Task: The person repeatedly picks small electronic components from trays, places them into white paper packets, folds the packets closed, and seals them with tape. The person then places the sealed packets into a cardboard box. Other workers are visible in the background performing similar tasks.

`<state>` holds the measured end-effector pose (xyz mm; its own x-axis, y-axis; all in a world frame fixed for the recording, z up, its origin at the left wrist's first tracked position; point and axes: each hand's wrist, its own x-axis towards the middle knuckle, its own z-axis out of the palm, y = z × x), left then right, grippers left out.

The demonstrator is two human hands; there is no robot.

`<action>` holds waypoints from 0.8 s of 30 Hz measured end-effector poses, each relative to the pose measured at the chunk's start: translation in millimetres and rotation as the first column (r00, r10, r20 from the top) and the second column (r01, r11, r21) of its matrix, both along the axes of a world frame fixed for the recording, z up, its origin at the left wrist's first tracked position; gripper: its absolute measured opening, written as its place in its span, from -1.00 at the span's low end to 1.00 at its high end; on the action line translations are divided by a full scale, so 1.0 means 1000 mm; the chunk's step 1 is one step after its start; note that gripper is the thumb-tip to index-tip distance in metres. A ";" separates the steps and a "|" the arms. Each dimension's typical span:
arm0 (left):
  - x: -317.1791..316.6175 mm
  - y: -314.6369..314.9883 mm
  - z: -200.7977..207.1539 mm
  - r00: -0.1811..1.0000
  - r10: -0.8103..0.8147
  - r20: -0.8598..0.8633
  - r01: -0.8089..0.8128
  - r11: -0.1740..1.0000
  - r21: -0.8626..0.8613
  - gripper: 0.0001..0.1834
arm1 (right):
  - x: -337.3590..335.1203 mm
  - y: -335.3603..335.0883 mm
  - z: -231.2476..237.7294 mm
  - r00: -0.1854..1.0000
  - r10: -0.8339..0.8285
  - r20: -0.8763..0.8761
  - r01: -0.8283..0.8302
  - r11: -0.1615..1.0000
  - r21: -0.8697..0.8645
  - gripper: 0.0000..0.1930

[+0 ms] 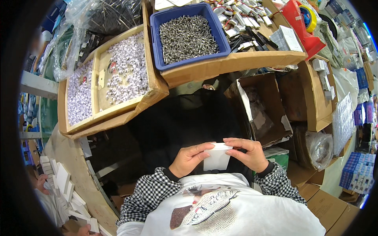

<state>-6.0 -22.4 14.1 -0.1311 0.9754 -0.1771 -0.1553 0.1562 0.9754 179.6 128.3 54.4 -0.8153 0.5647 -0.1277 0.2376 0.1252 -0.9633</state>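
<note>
A small white box (216,160) is held upright in front of my chest. My left hand (188,159) pinches its top left corner between thumb and fingers. On the other side, my right hand (251,155) grips the top right corner the same way, thumb in front and fingers behind. The thumbs and fingertips of both hands meet the box's top edge, where a flap or lid shows. Whether anything is inside the box cannot be seen.
Ahead stands a blue bin (155,39) of small metal parts, beside a wooden tray (95,84) of small whitish pieces. Lighter-like silver and black items (252,37) lie right of it. An open carton (275,98) stands right. At left, another person's hand (41,183) is near white boxes (63,179).
</note>
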 end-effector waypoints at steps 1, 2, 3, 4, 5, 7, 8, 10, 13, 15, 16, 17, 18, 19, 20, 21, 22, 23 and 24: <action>0.000 0.000 0.001 1.000 -0.009 -0.029 0.008 1.000 -0.016 -0.69 | 0.000 0.001 0.000 1.000 0.016 0.017 -0.017 0.999 0.039 -0.79; 0.000 0.001 0.001 1.000 -0.001 -0.013 0.002 1.000 0.005 -0.69 | 0.000 0.002 0.000 1.000 0.029 -0.005 -0.029 0.997 0.071 -0.79; 0.001 0.002 0.002 1.000 0.007 0.003 -0.007 1.000 0.022 -0.70 | -0.001 0.002 0.000 0.999 0.037 -0.016 -0.035 0.994 0.101 -0.80; 0.002 0.003 0.002 1.000 0.013 0.019 -0.014 0.999 0.040 -0.71 | -0.001 0.002 -0.001 0.999 0.042 -0.004 -0.041 0.991 0.129 -0.81; 0.003 0.005 0.003 0.999 0.020 0.040 -0.022 0.998 0.060 -0.71 | -0.002 0.001 -0.001 0.998 0.045 -0.048 -0.038 0.988 0.148 -0.82; 0.008 0.007 0.004 0.996 0.029 0.089 -0.037 0.995 0.092 -0.72 | -0.003 -0.001 -0.004 0.995 0.047 -0.088 -0.031 0.984 0.174 -0.82; 0.010 0.009 0.004 0.996 0.030 0.078 -0.037 0.996 0.083 -0.72 | -0.004 -0.004 -0.007 0.989 0.046 -0.143 -0.015 0.978 0.209 -0.84; 0.014 0.012 0.003 0.998 0.023 0.066 -0.027 0.998 0.059 -0.73 | -0.005 -0.007 -0.014 0.989 0.000 -0.149 0.034 0.973 0.227 -0.85; 0.014 0.016 0.000 0.999 0.044 0.016 -0.045 0.997 0.056 -0.76 | -0.003 -0.010 -0.025 0.988 -0.027 -0.155 0.063 0.970 0.237 -0.83; 0.015 0.016 -0.002 0.998 0.058 -0.008 -0.058 0.998 0.014 -0.77 | 0.000 -0.017 -0.031 0.979 -0.122 -0.164 0.126 0.992 0.014 -0.80; 0.015 0.016 -0.003 0.998 0.060 -0.015 -0.060 0.997 0.043 -0.78 | 0.000 -0.020 -0.033 0.977 -0.157 -0.146 0.156 0.988 -0.020 -0.78; 0.015 0.015 -0.004 0.997 0.068 -0.046 -0.065 0.996 0.062 -0.78 | 0.000 -0.026 -0.035 0.963 -0.207 -0.171 0.204 0.978 -0.032 -0.77; 0.016 0.014 -0.004 0.995 0.068 -0.074 -0.063 0.996 0.057 -0.79 | 0.001 -0.027 -0.036 0.968 -0.201 -0.153 0.199 0.980 -0.024 -0.76; 0.016 0.014 -0.005 0.997 0.060 -0.058 -0.056 0.996 0.064 -0.79 | 0.002 -0.028 -0.036 0.972 -0.189 -0.142 0.190 0.982 -0.004 -0.76; 0.016 0.013 -0.004 0.997 0.061 -0.042 -0.060 0.998 0.031 -0.79 | 0.002 -0.027 -0.035 0.978 -0.167 -0.127 0.171 0.985 0.021 -0.76; 0.016 0.014 -0.005 0.997 0.061 -0.055 -0.060 0.998 0.020 -0.78 | 0.002 -0.023 -0.033 0.979 -0.148 -0.142 0.150 0.989 0.004 -0.77; 0.016 0.015 -0.004 0.995 0.072 -0.068 -0.070 0.997 0.028 -0.79 | 0.002 -0.015 -0.030 0.990 -0.076 -0.117 0.081 0.996 0.034 -0.77; 0.016 0.017 -0.004 0.994 0.091 -0.061 -0.089 0.995 0.039 -0.80 | 0.002 -0.005 -0.025 0.996 -0.016 -0.086 0.021 0.998 0.062 -0.77; 0.016 0.018 -0.003 0.995 0.091 -0.051 -0.088 0.994 0.059 -0.80 | 0.002 0.008 -0.019 0.993 0.038 -0.111 -0.027 0.995 0.097 -0.77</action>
